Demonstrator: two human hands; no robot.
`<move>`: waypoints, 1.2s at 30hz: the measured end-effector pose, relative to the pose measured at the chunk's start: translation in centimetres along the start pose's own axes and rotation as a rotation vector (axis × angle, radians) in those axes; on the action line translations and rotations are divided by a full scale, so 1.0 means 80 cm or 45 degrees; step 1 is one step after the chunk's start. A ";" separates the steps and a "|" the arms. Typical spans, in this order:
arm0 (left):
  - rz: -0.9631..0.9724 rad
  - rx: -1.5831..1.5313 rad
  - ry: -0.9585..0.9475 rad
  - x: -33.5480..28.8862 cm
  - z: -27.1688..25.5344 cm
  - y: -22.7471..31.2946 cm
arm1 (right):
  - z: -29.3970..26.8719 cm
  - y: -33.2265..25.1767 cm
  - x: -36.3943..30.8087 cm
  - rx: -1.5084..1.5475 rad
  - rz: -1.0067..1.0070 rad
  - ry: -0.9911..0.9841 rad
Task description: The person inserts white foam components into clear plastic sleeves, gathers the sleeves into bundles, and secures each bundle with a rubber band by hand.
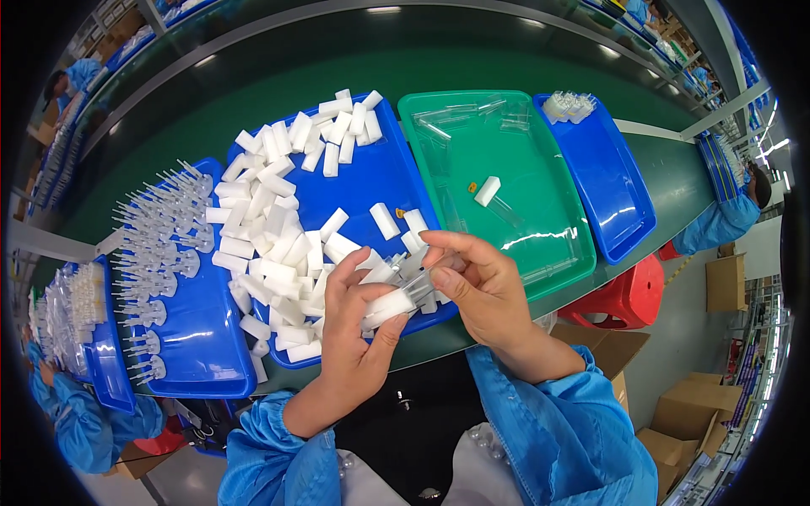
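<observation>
Left hand (353, 341): fingers grasp a white rectangular foam-like block (387, 310).
Right hand (485, 295): fingers pinch a clear slender plastic tube (419, 287) at the block's end.
Block and tube: above a rectangular blue plastic tray (354, 187) holding loose white blocks (275, 219).

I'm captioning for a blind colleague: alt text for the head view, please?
A left hand holds a white, rectangular foam block beside a right hand pinching a clear plastic piece, at a blue plastic tray heaped with similar blocks. A green plastic tray lies to its right.
</observation>
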State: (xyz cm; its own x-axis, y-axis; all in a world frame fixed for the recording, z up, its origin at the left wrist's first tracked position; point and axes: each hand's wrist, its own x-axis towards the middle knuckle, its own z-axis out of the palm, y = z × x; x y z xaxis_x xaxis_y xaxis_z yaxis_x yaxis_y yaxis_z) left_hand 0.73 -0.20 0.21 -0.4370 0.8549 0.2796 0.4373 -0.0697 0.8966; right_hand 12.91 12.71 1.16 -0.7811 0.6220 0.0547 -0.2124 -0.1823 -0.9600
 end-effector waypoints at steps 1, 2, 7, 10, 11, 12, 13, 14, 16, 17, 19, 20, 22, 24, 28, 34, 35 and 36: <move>-0.001 0.000 0.001 0.000 0.000 0.000 | 0.001 0.001 0.000 0.028 0.033 -0.003; -0.032 -0.029 0.008 -0.001 0.001 0.001 | 0.003 0.000 0.000 0.029 0.033 -0.003; -0.067 -0.078 0.035 -0.001 0.000 0.002 | 0.000 0.000 -0.002 0.196 0.098 -0.013; -0.046 -0.051 0.058 0.000 0.001 0.002 | -0.003 0.001 -0.002 0.227 0.145 0.002; -0.046 -0.040 0.079 0.001 0.001 0.002 | -0.003 0.002 -0.003 0.228 0.148 0.003; -0.045 -0.029 0.100 0.002 0.001 0.002 | -0.002 0.002 -0.003 0.234 0.148 0.020; -0.048 -0.028 0.101 0.002 0.001 0.003 | -0.001 0.002 -0.004 0.241 0.148 0.034; -0.059 -0.039 0.112 0.002 0.002 0.003 | -0.001 0.003 -0.004 0.242 0.150 0.032; -0.073 -0.049 0.126 0.002 0.003 0.002 | 0.000 0.006 -0.005 0.211 0.078 0.051; -0.091 -0.093 0.132 0.001 0.004 0.002 | 0.000 0.007 -0.006 0.211 0.081 0.048; -0.113 -0.136 0.146 0.001 0.004 0.001 | -0.001 0.008 -0.007 0.167 0.058 0.057; -0.058 -0.109 0.141 0.002 0.003 0.000 | 0.000 0.008 -0.007 0.166 0.063 0.048; -0.007 -0.079 0.144 0.003 0.003 -0.002 | 0.002 0.007 -0.010 0.122 0.035 0.081; 0.055 -0.039 0.141 0.003 0.004 -0.003 | 0.003 0.008 -0.011 0.104 0.001 0.081; 0.053 -0.031 0.168 0.003 0.006 -0.003 | 0.001 0.012 -0.009 0.025 -0.078 0.093; 0.042 -0.119 0.167 0.001 0.006 -0.005 | 0.010 0.004 -0.012 -0.002 -0.084 0.188; 0.052 -0.126 0.161 0.001 0.007 -0.006 | 0.009 0.005 -0.013 -0.011 -0.078 0.178; 0.062 -0.134 0.155 0.001 0.007 -0.007 | 0.007 0.006 -0.013 -0.041 -0.136 0.131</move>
State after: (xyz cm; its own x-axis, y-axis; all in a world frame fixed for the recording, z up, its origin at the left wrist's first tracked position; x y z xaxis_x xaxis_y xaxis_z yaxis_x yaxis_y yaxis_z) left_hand 0.89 0.21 -0.48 -0.5122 0.7809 0.3575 0.3786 -0.1683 0.9101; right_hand 13.31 11.58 0.82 -0.6903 0.7117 0.1305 -0.2710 -0.0870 -0.9587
